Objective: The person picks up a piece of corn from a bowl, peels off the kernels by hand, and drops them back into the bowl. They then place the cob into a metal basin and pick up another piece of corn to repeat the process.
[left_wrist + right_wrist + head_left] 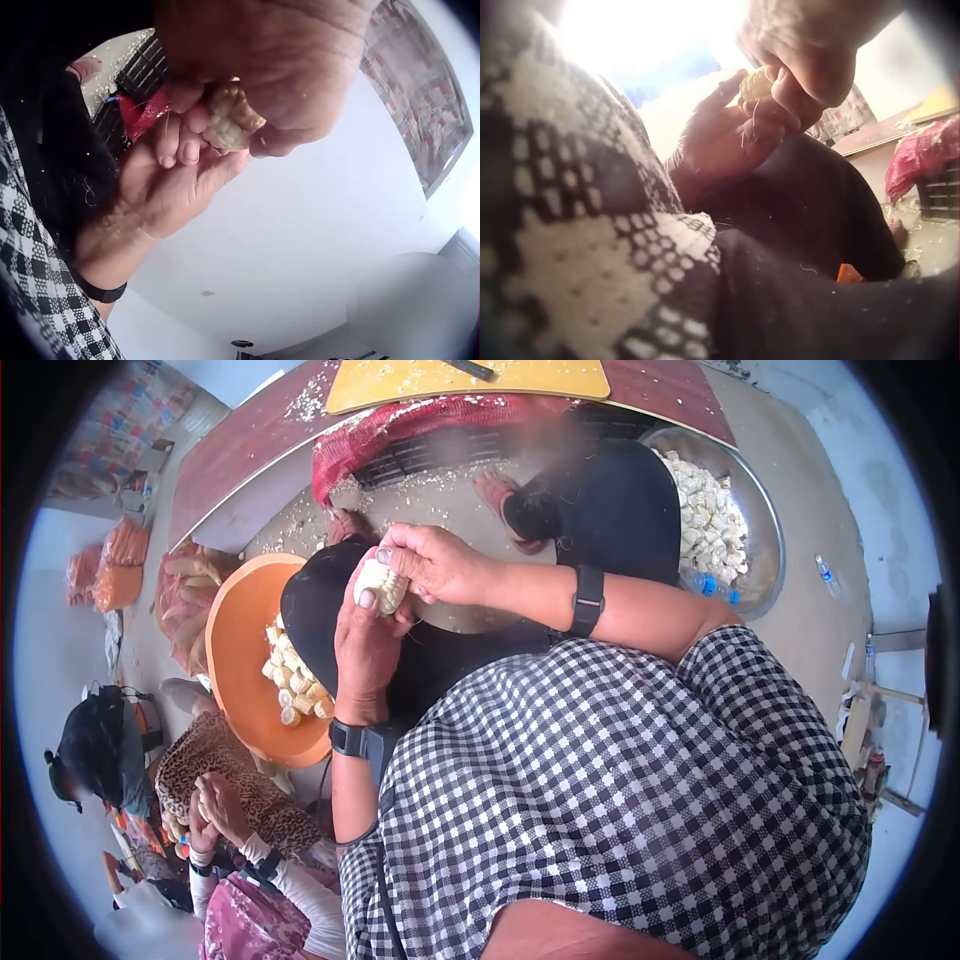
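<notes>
Both hands meet over the lap around a short piece of corn cob with pale kernels. My left hand holds the piece from below, its thumb on the kernels. From the right, my right hand grips the top of the piece, thumb pressed against the kernels. In the left wrist view the corn piece shows between the fingers of both hands, partly hidden by the nearer left hand. Thin silk strands hang by the corn piece in the right wrist view, beneath the right hand.
An orange basin with several corn pieces stands by the left knee. At the right is a metal basin of pale chunks and a plastic bottle. Ahead, a yellow board lies on a red table. Another person sits at left.
</notes>
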Motion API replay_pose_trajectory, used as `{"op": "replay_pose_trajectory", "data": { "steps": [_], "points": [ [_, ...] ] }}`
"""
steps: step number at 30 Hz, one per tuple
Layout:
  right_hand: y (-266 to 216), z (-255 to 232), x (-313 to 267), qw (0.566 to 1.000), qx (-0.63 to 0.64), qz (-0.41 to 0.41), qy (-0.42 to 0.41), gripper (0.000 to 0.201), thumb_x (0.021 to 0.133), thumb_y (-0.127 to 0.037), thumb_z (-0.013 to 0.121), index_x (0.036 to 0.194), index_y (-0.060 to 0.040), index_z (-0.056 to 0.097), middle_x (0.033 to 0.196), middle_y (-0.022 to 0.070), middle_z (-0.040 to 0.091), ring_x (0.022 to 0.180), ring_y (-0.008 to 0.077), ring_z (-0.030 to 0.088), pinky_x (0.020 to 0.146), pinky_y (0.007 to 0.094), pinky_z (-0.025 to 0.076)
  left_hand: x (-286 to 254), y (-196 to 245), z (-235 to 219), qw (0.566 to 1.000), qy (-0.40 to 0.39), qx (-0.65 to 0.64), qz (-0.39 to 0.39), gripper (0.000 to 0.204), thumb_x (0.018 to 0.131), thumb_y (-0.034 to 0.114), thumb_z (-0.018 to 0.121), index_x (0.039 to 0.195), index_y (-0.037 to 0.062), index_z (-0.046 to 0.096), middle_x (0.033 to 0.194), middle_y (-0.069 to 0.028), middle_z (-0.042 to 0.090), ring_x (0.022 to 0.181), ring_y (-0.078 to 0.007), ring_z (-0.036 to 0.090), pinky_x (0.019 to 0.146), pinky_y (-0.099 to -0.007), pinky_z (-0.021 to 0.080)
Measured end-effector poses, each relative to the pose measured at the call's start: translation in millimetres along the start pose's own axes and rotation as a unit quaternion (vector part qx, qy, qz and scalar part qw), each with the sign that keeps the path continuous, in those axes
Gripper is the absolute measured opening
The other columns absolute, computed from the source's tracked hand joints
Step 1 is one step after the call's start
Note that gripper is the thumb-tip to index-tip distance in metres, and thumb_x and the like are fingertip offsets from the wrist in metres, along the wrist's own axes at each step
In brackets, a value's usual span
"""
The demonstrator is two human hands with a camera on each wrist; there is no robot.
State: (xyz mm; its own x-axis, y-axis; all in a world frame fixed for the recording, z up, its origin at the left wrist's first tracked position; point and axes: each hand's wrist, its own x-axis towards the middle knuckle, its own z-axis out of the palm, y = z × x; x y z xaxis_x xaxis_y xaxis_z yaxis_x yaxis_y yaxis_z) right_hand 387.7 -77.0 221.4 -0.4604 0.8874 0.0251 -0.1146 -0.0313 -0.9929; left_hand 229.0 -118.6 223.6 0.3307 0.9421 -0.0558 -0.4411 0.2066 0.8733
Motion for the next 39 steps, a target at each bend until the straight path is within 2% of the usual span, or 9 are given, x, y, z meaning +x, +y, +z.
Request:
{"op": "replay_pose_trajectory", "data": {
  "steps": [7,8,13,16,22,25,34,37,39],
  "points": [
    [27.4,-4.3,28.0,0.996,-0.053,-0.066,0.017,0.019,0.098,-0.019,0.041,0.093,-0.0035,0.052,0.063,0.0007,0.049,0.049,0.0054,0.043,0.044,0.0224,0.036,13.1,-4.1,-16.3,0.999,0.030,0.000,-0.019,0.066,0.088,0.037,0.055,0.138,0.0001,0.030,0.100,-0.0084,0.054,0.072,-0.0112,0.048,0.055,-0.0209,0.034],
    [11.8,-21.2,12.1,0.994,-0.092,-0.056,0.004,0.020,0.098,-0.019,0.041,0.094,-0.0034,0.052,0.063,0.0006,0.049,0.049,0.0054,0.042,0.044,0.0223,0.036,14.7,-15.4,6.6,0.999,0.018,-0.040,0.003,0.067,0.088,0.037,0.055,0.138,0.0000,0.030,0.100,-0.0085,0.054,0.072,-0.0113,0.048,0.055,-0.0208,0.034],
    [5.4,-9.9,4.5,0.999,0.015,0.022,-0.028,0.021,0.098,-0.021,0.040,0.096,-0.0035,0.053,0.063,-0.0003,0.048,0.048,0.0049,0.042,0.043,0.0210,0.036,1.5,-7.5,10.2,0.999,0.039,-0.036,-0.009,0.072,0.086,0.040,0.056,0.139,0.0001,0.029,0.100,-0.0082,0.054,0.072,-0.0110,0.048,0.056,-0.0209,0.034],
    [4.2,-9.7,1.4,0.989,0.128,0.064,-0.041,0.029,0.095,-0.029,0.048,0.094,-0.0005,0.056,0.066,0.0055,0.054,0.048,0.0098,0.049,0.045,0.0265,0.043,-4.6,-4.1,14.5,0.999,0.052,0.000,-0.006,0.073,0.086,0.039,0.056,0.139,-0.0003,0.028,0.101,-0.0073,0.054,0.073,-0.0105,0.048,0.057,-0.0205,0.035],
    [12.6,-6.2,1.3,0.999,-0.028,-0.009,-0.036,0.028,0.097,-0.031,0.043,0.094,-0.0044,0.053,0.063,-0.0003,0.048,0.046,0.0050,0.041,0.041,0.0205,0.036,-7.7,-6.9,17.5,0.996,0.054,0.065,-0.019,0.073,0.085,0.040,0.056,0.140,0.0003,0.028,0.101,-0.0065,0.053,0.074,-0.0107,0.048,0.059,-0.0207,0.036],
    [12.0,-6.6,0.0,0.997,0.033,0.045,-0.049,0.026,0.098,-0.028,0.042,0.094,-0.0043,0.052,0.062,-0.0005,0.048,0.045,0.0049,0.041,0.041,0.0203,0.036,-8.2,-6.5,10.9,0.998,0.037,0.050,-0.021,0.073,0.086,0.039,0.056,0.140,-0.0003,0.027,0.102,-0.0073,0.053,0.074,-0.0110,0.049,0.059,-0.0212,0.037],
    [6.9,-3.4,0.1,0.985,0.143,0.052,-0.077,0.024,0.098,-0.027,0.042,0.095,-0.0049,0.050,0.065,-0.0005,0.048,0.049,0.0043,0.042,0.043,0.0203,0.038,-9.4,-5.1,9.7,0.998,0.055,0.009,-0.008,0.075,0.085,0.042,0.054,0.140,-0.0007,0.026,0.103,-0.0102,0.053,0.072,-0.0127,0.049,0.056,-0.0224,0.036],
    [15.9,-0.3,1.3,0.996,-0.007,-0.069,-0.056,0.022,0.097,-0.027,0.044,0.094,-0.0056,0.051,0.065,-0.0009,0.049,0.051,0.0038,0.042,0.043,0.0205,0.039,-10.2,-6.8,5.2,0.999,0.041,-0.012,-0.014,0.068,0.088,0.040,0.052,0.137,-0.0003,0.030,0.102,-0.0096,0.052,0.073,-0.0130,0.048,0.056,-0.0226,0.036],
    [17.1,0.3,3.0,0.996,-0.008,-0.076,-0.047,0.021,0.097,-0.026,0.045,0.093,-0.0058,0.051,0.066,-0.0011,0.049,0.050,0.0037,0.042,0.043,0.0204,0.039,-9.7,-6.2,4.2,0.998,0.025,-0.045,-0.022,0.061,0.090,0.038,0.050,0.135,0.0000,0.034,0.101,-0.0087,0.051,0.073,-0.0128,0.046,0.057,-0.0226,0.036]
  ]
}}
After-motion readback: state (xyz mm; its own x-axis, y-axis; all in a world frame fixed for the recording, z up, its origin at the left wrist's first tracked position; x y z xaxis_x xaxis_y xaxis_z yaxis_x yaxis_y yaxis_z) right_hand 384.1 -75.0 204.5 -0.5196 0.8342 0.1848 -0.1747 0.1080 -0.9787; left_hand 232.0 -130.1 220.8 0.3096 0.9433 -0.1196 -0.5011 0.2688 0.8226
